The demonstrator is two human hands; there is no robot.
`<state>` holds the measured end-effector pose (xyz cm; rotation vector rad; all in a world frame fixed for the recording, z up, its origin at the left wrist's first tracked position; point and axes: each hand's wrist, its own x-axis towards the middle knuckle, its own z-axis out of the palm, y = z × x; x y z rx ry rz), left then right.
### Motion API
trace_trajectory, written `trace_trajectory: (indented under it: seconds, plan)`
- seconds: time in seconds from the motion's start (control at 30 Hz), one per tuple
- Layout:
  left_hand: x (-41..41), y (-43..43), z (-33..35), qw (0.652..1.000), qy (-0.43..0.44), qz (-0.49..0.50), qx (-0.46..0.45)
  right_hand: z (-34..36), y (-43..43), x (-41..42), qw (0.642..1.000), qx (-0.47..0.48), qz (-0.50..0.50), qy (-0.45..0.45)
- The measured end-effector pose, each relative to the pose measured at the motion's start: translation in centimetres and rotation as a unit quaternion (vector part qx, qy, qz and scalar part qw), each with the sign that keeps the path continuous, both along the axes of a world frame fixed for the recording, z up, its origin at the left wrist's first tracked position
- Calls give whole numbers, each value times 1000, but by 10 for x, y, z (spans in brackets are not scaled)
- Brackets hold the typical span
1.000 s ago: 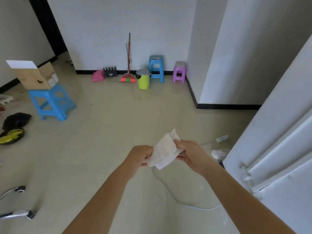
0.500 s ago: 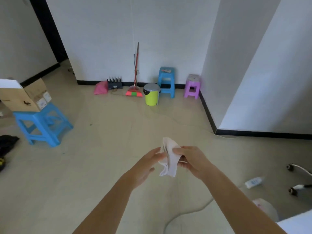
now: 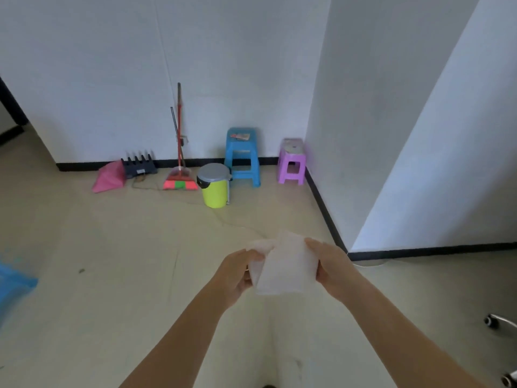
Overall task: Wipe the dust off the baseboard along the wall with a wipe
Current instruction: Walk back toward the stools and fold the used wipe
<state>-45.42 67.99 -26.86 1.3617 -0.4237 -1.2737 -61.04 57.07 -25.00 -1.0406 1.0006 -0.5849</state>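
Observation:
A white wipe (image 3: 282, 266) is stretched flat between both hands at the middle of the head view. My left hand (image 3: 237, 271) grips its left edge and my right hand (image 3: 331, 264) grips its right edge, both held above the floor. A black baseboard (image 3: 324, 211) runs along the foot of the white walls: along the far wall, down the side of the corner pillar, and to the right (image 3: 430, 251) past my right hand.
Against the far wall stand a pink dustpan (image 3: 109, 177), a black rack (image 3: 139, 165), a broom (image 3: 180, 163), a yellow-green bin (image 3: 214, 186), a blue stool (image 3: 242, 155) and a purple stool (image 3: 291, 161). Another blue stool (image 3: 12, 287) sits at the left edge; chair casters (image 3: 492, 322) at lower right.
The view has swung right and closer to the corner pillar. The wipe, bunched and hanging half a second ago, is now spread flat between both hands.

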Motion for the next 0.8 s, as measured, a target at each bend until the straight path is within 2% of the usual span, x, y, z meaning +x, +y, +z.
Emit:
trace_trajectory:
  seconds: [0.1, 0.3, 0.53, 0.63, 0.8]
  plan:
    - [35, -86, 4, 999, 2, 42, 29, 7, -77, 37, 999, -14, 18, 31]
    - [119, -226, -5, 992, 7, 100, 71, 6, -213, 120, 992, 17, 119, 46]
    - [245, -408, -44, 989, -9, 83, 125, -21, -406, 243, 994, -17, 87, 70]
    - [306, -498, -52, 987, -47, 56, 140, -25, -498, 301, 994, -17, 67, 86]
    - [388, -647, -38, 972, -162, 30, 167, -13, -634, 363, 991, -41, 39, 122]
